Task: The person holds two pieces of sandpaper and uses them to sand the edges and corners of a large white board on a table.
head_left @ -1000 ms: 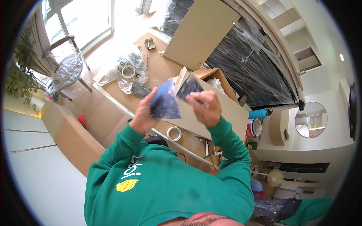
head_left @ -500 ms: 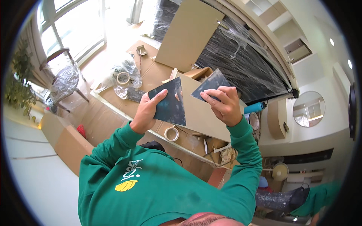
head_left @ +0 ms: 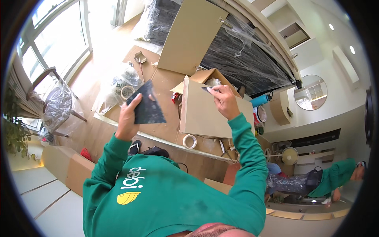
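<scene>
My left hand [head_left: 127, 120] grips a dark, shiny rectangular plate [head_left: 152, 111] by its left edge, thumb on the near face; a pinkish reflection shows on it. In my right hand [head_left: 224, 102], fingertips pinch a second dark plate [head_left: 205, 89]. It is turned nearly edge-on, so only a small tip shows. Under that hand lies a beige panel [head_left: 205, 116] on cardboard, with its left end below and between my hands. A roll of tape [head_left: 184, 141] rests by the panel's near edge.
Brown cardboard [head_left: 164, 89] covers the work surface. A larger beige panel [head_left: 187, 39] leans against plastic-wrapped furniture [head_left: 244, 55]. An open carton [head_left: 215, 75] and a blue bottle [head_left: 259, 100] stand beyond my right hand. Left are a wrapped chair [head_left: 59, 98] and a box [head_left: 77, 172]. Another person's green sleeve [head_left: 331, 177] shows at right.
My hands have moved apart, the left plate shifting left and tilting. The right plate has turned from showing its broad face to nearly edge-on. The view has shifted slightly.
</scene>
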A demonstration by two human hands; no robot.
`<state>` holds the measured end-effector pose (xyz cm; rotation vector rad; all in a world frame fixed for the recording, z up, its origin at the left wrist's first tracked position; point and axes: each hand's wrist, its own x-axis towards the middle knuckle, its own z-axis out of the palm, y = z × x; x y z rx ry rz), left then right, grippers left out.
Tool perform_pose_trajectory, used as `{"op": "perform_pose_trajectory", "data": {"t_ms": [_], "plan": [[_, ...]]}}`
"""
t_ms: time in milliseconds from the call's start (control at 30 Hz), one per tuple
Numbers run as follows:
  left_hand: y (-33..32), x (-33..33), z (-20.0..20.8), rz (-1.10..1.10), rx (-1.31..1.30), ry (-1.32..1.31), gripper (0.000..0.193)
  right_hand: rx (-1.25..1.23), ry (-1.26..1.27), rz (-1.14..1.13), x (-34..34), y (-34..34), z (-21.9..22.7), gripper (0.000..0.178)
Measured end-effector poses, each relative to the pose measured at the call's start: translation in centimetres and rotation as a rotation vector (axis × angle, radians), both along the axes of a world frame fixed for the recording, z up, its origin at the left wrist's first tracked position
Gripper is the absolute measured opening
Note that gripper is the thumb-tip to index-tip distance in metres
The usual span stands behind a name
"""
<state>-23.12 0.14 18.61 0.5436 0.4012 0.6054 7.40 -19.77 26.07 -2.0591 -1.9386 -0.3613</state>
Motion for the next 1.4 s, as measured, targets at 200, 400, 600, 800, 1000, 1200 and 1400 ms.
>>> {"op": "perform_pose_trajectory", "data": {"t_ms": [200,400,600,800,1000,1200,1400], "plan": [[3.0,-8.8,-9.1,0.162,-0.125,0.134,0.026,-0.07,0.177,-0.133,3.7,4.5,-8.6,0.033],[0.8,-13.8,-13.7,0.339,-0.252,0.258,0.023,-0.101,0.154,-0.188,6.7,9.0,-11.3,0.032],[-0.9,-13.7,-15.5,0.409,-0.356,0.227,0.021,-0.184,0.098,-0.281,8.3,10.7,-13.9,0.031],[0.2,-13.6,-14.0,0.422,-0.315,0.219,0.022,-0.222,0.032,-0.304,7.7,11.4,-14.0,0.033],[2.3,-14.8,-14.8,0.48,-0.304,0.278,0.022,-0.192,0.008,-0.284,7.2,11.6,-14.5,0.033],[2.8,-15.0,-14.7,0.519,-0.347,0.297,0.024,-0.177,-0.006,-0.288,7.2,11.1,-15.5,0.035],[2.3,-15.1,-15.8,0.485,-0.333,0.275,0.024,-0.212,-0.04,-0.245,6.4,10.0,-15.5,0.035]]}}
